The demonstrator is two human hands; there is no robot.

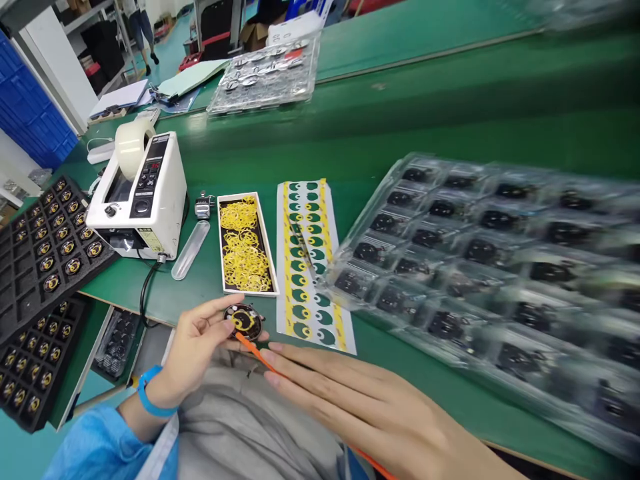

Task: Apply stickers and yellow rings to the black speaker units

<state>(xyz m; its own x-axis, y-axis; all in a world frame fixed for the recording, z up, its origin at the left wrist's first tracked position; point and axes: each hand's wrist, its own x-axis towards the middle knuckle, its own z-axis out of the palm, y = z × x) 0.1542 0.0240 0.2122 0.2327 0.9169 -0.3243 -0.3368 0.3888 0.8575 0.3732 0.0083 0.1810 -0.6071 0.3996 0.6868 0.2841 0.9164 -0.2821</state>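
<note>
My left hand [193,347], with a blue band at the wrist, grips a small round dark part [254,327] bearing a yellow ring-shaped piece. Between the fingers of my right hand [360,400] runs a thin orange stick-like tool [257,353]; its tip meets the edge of the part. Just beyond the left hand lies a shallow white box [269,248] full of thin yellow rings. To its right is a sheet [313,327] of green and yellow stickers with metal tweezers [303,250] resting on it.
A large clear blister tray [465,300] of dark parts fills the right side. On the left stand a white tape dispenser [167,200], a tally counter [203,205] and black foam trays [25,293] of round parts. Another clear tray [295,93] lies at the back.
</note>
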